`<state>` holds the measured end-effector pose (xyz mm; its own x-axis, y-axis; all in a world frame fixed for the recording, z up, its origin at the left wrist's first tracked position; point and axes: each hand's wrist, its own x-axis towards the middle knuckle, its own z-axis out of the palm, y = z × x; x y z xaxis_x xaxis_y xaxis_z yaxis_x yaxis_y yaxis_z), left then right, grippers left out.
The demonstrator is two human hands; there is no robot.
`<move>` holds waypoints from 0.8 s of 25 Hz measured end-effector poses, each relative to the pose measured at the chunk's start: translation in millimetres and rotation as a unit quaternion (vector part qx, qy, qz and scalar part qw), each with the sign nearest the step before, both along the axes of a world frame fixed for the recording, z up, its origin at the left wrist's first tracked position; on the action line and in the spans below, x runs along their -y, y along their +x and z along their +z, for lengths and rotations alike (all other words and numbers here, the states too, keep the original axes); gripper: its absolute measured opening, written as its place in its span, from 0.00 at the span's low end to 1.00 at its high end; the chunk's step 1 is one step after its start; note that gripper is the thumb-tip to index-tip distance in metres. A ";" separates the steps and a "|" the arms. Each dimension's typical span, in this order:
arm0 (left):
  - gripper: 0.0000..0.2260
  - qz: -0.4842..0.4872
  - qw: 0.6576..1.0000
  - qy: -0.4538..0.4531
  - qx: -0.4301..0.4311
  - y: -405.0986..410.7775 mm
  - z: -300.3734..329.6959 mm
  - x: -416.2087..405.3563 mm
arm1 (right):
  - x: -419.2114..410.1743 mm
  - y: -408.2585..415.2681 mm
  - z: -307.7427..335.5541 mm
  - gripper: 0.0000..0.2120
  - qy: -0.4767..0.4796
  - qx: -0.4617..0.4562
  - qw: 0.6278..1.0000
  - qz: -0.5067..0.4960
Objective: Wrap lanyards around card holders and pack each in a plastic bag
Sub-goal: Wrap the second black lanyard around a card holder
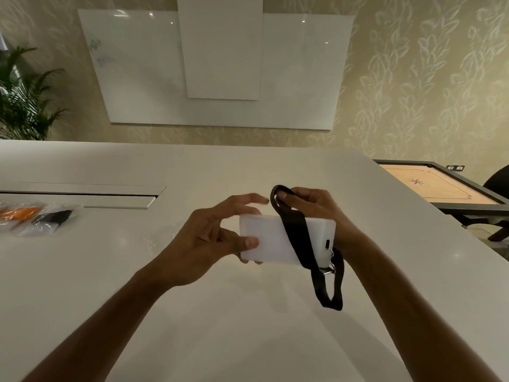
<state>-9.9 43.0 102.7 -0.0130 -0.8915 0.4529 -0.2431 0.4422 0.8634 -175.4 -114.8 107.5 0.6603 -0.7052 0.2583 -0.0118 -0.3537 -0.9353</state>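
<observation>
White table (137,271); left hand (203,244) pinching card holder (267,241), right hand (316,205) gripping black lanyard (297,235).

A potted plant (24,95), whiteboard (220,70) and carrom board (438,186) stand beyond the table (110,271).

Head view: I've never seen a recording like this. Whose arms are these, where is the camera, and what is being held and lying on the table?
There is no machine here. The one picture comes from a wide-angle camera worn on a person's head, looking forward and down, so the two bare arms are the wearer's own. The left hand grips a white rectangular plastic card holder by its end. The right hand pinches a loop of the black flat fabric lanyard, which crosses the holder; another loop hangs below. At the far left of the pale table lie clear plastic bags with orange and black contents, seemingly packed sets.
</observation>
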 end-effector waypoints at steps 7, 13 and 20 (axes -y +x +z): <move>0.13 0.027 0.995 -0.004 -0.098 8.6 2.1 1.5 | -8.7 1.4 -29.2 0.13 0.064 -0.070 0.988 0.119; 0.16 0.128 0.981 -0.003 -0.144 15.7 0.0 10.1 | -26.2 23.4 -27.9 0.28 -0.001 -0.054 0.994 0.099; 0.17 0.170 0.977 -0.015 -0.127 17.8 1.2 10.6 | -55.5 46.2 -40.4 0.05 0.057 0.046 0.985 0.158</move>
<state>8.0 32.4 103.9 0.3977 -0.8114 0.4282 -0.1589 0.3988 0.9032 -129.2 -59.3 67.1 0.8287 -0.4968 0.2576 0.1682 -0.2179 -0.9614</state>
